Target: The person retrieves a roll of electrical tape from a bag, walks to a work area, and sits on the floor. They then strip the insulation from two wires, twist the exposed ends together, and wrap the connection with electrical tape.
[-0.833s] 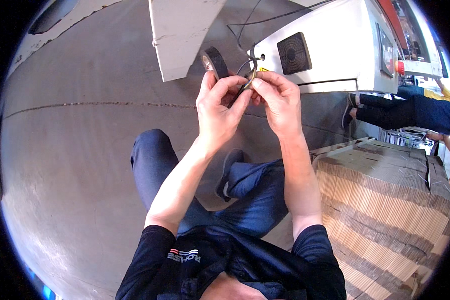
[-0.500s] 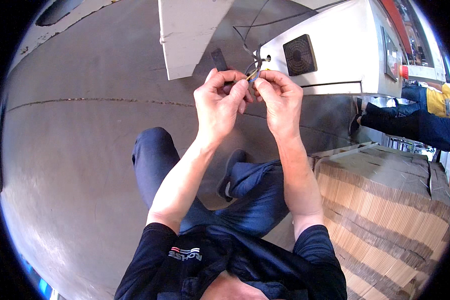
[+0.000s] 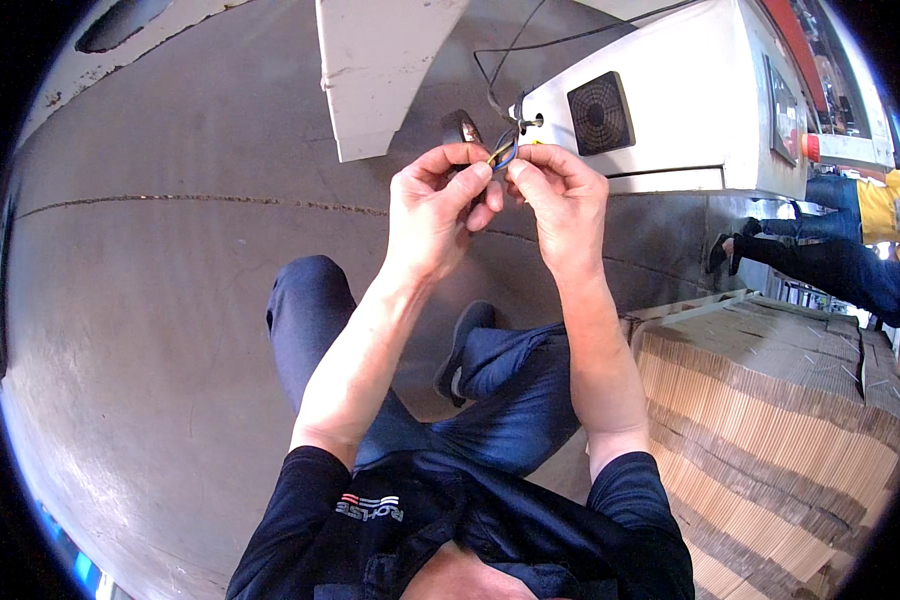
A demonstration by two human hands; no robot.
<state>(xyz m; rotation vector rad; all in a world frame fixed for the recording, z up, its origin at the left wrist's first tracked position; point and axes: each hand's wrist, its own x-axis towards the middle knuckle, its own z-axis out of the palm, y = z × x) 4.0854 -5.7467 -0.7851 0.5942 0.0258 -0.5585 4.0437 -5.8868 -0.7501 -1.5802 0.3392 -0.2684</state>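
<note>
My left hand (image 3: 432, 210) pinches a thin yellow wire (image 3: 494, 156) between thumb and forefinger. Close beside it, my right hand (image 3: 568, 212) has its thumb and fingers closed on a blue wire (image 3: 511, 154). Both wires come out of a dark cable (image 3: 505, 112) by a small hole in the white machine cabinet (image 3: 670, 70). Above my left fingers shows a dark object with a rounded, shiny end (image 3: 461, 127). Its lower part is behind the hand, so its kind and whether I hold it are unclear.
A black fan grille (image 3: 601, 112) and a red button (image 3: 811, 147) are on the cabinet. Stacked cardboard (image 3: 760, 430) stands at my right. A white machine leg (image 3: 370, 80) is ahead on the grey floor (image 3: 150, 300). People (image 3: 850, 230) stand at the far right.
The dark object above my left hand has turned and now shows a rounded, shiny end. More of the blue wire shows between my fingers. Both hands stay almost in place.
</note>
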